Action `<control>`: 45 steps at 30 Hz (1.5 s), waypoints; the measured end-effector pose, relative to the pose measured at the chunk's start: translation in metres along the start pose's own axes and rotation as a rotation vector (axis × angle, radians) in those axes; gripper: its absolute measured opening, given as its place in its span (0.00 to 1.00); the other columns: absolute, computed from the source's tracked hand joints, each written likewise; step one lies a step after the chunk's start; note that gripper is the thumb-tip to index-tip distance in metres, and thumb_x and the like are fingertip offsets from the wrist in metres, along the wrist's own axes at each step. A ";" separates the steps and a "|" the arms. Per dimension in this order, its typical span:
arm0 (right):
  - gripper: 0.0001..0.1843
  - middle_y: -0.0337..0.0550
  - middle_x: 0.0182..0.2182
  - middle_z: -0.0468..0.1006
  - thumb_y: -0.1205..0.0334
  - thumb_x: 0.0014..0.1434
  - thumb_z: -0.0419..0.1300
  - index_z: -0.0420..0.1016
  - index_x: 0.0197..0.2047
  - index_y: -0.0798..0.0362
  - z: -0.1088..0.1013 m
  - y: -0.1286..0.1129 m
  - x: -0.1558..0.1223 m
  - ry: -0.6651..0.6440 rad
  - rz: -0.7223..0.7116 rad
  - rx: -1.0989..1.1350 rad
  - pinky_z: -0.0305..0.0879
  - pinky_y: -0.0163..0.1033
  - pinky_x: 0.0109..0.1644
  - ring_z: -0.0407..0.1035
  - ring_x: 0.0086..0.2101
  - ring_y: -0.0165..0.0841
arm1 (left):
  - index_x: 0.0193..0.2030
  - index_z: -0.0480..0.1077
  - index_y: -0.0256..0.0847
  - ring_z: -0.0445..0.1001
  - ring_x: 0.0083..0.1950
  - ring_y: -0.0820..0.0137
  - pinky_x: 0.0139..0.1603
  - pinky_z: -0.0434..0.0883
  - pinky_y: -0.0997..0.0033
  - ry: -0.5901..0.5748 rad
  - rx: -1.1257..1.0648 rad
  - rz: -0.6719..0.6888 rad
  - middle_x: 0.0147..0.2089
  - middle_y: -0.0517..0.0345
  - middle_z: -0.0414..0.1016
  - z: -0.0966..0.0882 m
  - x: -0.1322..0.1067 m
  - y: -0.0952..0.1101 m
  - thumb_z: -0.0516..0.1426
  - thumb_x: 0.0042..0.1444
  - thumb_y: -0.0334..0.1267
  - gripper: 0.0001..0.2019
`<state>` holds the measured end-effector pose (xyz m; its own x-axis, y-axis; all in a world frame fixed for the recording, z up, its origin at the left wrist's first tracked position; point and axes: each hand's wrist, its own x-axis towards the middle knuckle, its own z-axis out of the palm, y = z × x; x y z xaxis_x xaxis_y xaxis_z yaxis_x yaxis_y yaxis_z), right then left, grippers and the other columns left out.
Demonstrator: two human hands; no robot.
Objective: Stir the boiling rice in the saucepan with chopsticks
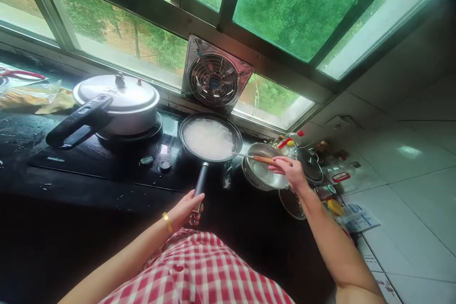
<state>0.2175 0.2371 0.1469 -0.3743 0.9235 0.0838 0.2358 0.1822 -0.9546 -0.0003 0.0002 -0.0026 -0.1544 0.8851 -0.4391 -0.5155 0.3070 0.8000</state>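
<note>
A dark frying pan [202, 178] sits on the stove, filled with a cloudy white, foamy liquid [209, 138]. My left hand [188, 207] is closed around the pan's black handle near its end. In my right hand [289, 171] is a utensil with a wooden handle [264, 159] and a thin metal shaft. Its far end reaches over the pan's right rim; the tip is hidden in the white liquid, so I cannot tell its kind. Beneath that hand, to the right of the pan, lies a metal mesh strainer [261, 178].
A pressure cooker [133, 121] stands on the left burner, its black handle pointing toward me. Behind the pan an exhaust fan [213, 83] leans at the window. Jars and bottles [329, 192] crowd the right wall. Plastic bags [35, 99] lie at far left.
</note>
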 end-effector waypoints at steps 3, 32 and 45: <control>0.07 0.46 0.24 0.79 0.64 0.47 0.62 0.76 0.32 0.58 0.010 -0.004 -0.003 -0.011 0.083 0.096 0.73 0.32 0.26 0.76 0.27 0.37 | 0.40 0.52 0.45 0.62 0.18 0.77 0.17 0.62 0.78 0.011 0.001 -0.001 0.24 0.67 0.64 0.000 0.001 0.000 0.60 0.42 0.59 0.28; 0.13 0.46 0.30 0.79 0.56 0.49 0.61 0.73 0.36 0.56 0.067 0.021 0.004 0.041 -0.241 0.152 0.73 0.42 0.41 0.75 0.35 0.39 | 0.40 0.52 0.44 0.60 0.18 0.79 0.18 0.61 0.79 0.012 0.005 0.050 0.24 0.67 0.63 0.002 0.001 -0.006 0.57 0.46 0.59 0.26; 0.13 0.49 0.46 0.76 0.58 0.54 0.56 0.77 0.39 0.52 0.053 0.056 0.006 0.020 -0.636 -0.369 0.69 0.45 0.51 0.70 0.47 0.41 | 0.40 0.53 0.44 0.60 0.18 0.79 0.17 0.60 0.79 0.037 -0.003 0.068 0.24 0.67 0.62 0.001 0.002 -0.009 0.58 0.44 0.60 0.27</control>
<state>0.1811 0.2349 0.0793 -0.5237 0.6066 0.5981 0.2663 0.7835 -0.5614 0.0054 -0.0003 -0.0106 -0.2201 0.8901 -0.3990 -0.5052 0.2459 0.8272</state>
